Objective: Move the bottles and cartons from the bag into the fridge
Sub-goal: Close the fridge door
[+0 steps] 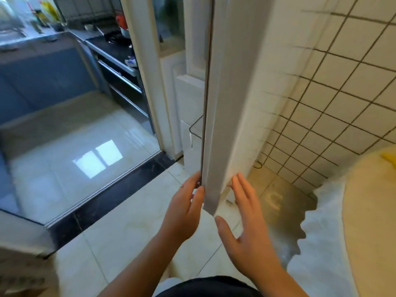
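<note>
Fingers (192,181) of left hand (184,211) and right hand (250,232) flank door (227,125) beside tiled wall (342,82)

Fingertips of the left hand (184,203) lie hidden behind the motion-blurred fridge door (227,103), cut off at top, far above the fingers.
</note>
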The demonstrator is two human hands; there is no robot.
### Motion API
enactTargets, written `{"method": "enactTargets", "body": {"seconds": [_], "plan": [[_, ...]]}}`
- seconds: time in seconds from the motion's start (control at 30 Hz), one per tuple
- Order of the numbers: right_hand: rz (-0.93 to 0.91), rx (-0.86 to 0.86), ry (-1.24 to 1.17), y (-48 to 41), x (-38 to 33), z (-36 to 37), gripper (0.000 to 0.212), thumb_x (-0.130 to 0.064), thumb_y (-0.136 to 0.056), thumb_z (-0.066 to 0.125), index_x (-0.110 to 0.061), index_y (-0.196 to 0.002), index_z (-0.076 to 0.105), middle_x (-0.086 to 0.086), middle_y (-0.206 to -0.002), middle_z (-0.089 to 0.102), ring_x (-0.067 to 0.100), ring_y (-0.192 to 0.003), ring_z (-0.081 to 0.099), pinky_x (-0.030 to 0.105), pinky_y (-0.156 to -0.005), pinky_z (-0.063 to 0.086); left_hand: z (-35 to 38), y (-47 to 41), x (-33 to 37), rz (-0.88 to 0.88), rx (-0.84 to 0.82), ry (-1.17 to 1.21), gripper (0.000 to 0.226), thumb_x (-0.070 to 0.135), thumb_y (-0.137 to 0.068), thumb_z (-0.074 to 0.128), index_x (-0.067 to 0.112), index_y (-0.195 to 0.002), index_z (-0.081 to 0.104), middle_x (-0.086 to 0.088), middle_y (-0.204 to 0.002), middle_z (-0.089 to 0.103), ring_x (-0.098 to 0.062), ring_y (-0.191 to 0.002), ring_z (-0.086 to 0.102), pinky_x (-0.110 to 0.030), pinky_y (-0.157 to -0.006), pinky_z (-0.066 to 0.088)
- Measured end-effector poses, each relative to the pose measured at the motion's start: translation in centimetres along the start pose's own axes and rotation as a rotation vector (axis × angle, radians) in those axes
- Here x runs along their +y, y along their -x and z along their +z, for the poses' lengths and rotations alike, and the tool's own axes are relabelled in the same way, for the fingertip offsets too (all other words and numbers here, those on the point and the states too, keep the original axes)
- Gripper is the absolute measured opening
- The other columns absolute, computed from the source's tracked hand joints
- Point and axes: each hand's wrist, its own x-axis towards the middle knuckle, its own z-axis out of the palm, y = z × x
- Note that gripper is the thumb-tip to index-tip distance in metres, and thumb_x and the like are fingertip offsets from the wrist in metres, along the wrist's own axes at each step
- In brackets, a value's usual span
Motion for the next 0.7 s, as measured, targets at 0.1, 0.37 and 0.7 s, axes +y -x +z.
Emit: {"method": "enactTargets", "body": {"seconds": [0.1,0.37,0.7], "plan": [[-0.049,-0.027,0.023,-3.4,-1.1,3.0,0.08,-0.046,-0.089,0.053,-0.055,-0.148,0.0,-0.021,-0.161,0.0,-0.017,-0.14,0.003,-0.009,-0.096,0.014,-3.2,-2.4,-1.7,0.008,0.063,0.021,0.035,0.044,-0.102,0.029,0.043,-0.134,0.044,0.021,-0.132,0.056,0.002,-0.12,0.054,-0.024,-0.102,0.049],[-0.086,0.0,0.028,-13.0,-3.5,11.9,0.089,-0.02,-0.085,0.07,-0.042,-0.153,0.018,-0.009,-0.161,0.002,0.006,-0.144,0.022,0.024,-0.109,0.03,-11.8,-10.5,-6.1,-0.009,0.07,0.062,0.056,0.063,-0.095,0.032,0.036,-0.143,0.043,0.015,-0.137,0.053,-0.004,-0.122,0.054,-0.03,-0.098,0.053],[0.049,0.173,0.362,-28.0,-5.3,20.8,0.077,-0.022,-0.081,0.067,-0.025,-0.15,0.034,0.013,-0.158,0.016,0.035,-0.145,0.021,0.056,-0.111,0.032,-20.5,-25.6,-9.4,0.002,-0.091,0.03,0.043,0.043,-0.101,0.042,0.038,-0.144,0.037,0.023,-0.132,0.05,0.005,-0.123,0.049,-0.021,-0.102,0.043]]}}
